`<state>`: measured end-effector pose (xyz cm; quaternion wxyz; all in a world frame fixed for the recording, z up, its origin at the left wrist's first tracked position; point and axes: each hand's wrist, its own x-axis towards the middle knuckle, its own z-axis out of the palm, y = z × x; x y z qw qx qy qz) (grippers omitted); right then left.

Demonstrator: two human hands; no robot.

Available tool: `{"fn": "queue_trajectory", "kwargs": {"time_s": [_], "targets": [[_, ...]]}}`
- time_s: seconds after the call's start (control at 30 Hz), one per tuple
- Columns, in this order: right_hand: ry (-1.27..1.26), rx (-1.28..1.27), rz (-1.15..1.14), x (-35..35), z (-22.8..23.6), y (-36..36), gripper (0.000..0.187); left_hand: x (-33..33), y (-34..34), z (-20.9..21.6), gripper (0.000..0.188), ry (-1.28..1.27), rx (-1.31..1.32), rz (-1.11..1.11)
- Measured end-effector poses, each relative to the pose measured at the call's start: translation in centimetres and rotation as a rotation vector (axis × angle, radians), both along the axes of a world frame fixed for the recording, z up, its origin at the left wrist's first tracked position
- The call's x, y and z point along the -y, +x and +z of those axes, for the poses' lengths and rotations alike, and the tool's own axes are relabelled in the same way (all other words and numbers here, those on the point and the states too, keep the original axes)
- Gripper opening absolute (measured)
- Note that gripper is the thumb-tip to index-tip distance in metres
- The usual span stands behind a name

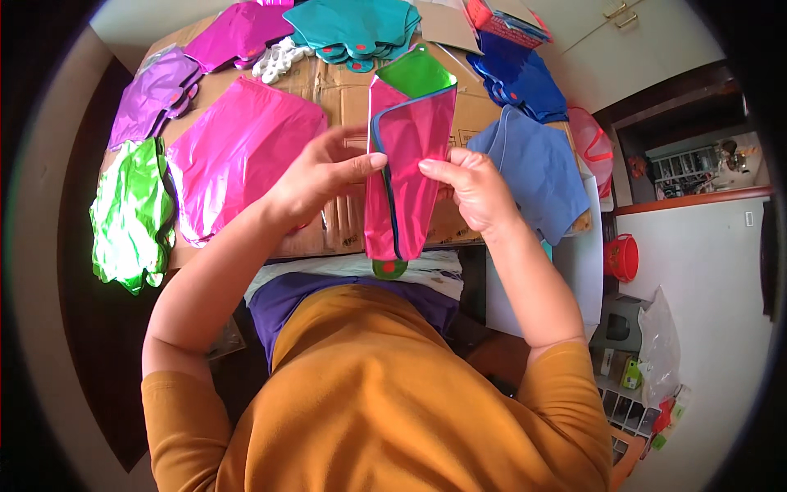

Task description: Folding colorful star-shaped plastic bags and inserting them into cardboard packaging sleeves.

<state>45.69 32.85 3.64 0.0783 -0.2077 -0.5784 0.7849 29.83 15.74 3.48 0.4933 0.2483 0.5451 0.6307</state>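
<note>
Between my hands, above the near edge of the cardboard, hangs a folded pink fabric piece [414, 131]. Its lining shows bright green at the open top, and a dark blue edging runs down its front. A green tab with a red dot pokes out at its bottom end. My left hand [328, 168] pinches its left side by the edging, thumb in front and fingers behind. On the right side, my right hand [475, 184] grips it the same way, with the thumb pressed on the pink face. The fingers behind the fabric are partly hidden.
Flat cardboard [340, 221] covers the table. Around it lie a pink sheet [246, 152], shiny green pieces [131, 213], purple pieces [156, 94], teal pieces [352, 29], dark blue pieces [520, 82] and a grey-blue piece [533, 164]. A red basket [625, 257] stands at the right.
</note>
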Motion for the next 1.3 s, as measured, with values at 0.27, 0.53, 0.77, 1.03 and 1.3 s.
{"fn": "queue_trajectory", "kwargs": {"time_s": [0.27, 0.53, 0.77, 1.03, 1.3], "targets": [[-0.033, -0.032, -0.021, 1.8, 1.3, 2.2, 0.015, -0.1, 1.5, 0.9, 0.022, 0.048, -0.053, -0.236], [-0.009, -0.093, -0.03, 3.5, 0.6, 3.2, 0.013, 1.1, 2.5, 1.8, 0.02, 0.001, -0.133, -0.214], [-0.069, -0.129, -0.026, 3.7, 0.7, 3.5, 0.014, 1.5, 3.2, 1.2, 0.017, 0.027, -0.042, -0.207], [-0.124, -0.042, 0.047, 3.6, 0.4, 3.8, 0.018, 1.5, 2.4, -1.0, 0.018, -0.053, 0.211, -0.165], [-0.166, -0.171, -0.133, 5.2, -0.5, 3.5, 0.014, 1.7, 2.6, -0.2, 0.007, 0.0, 0.237, -0.131]]}}
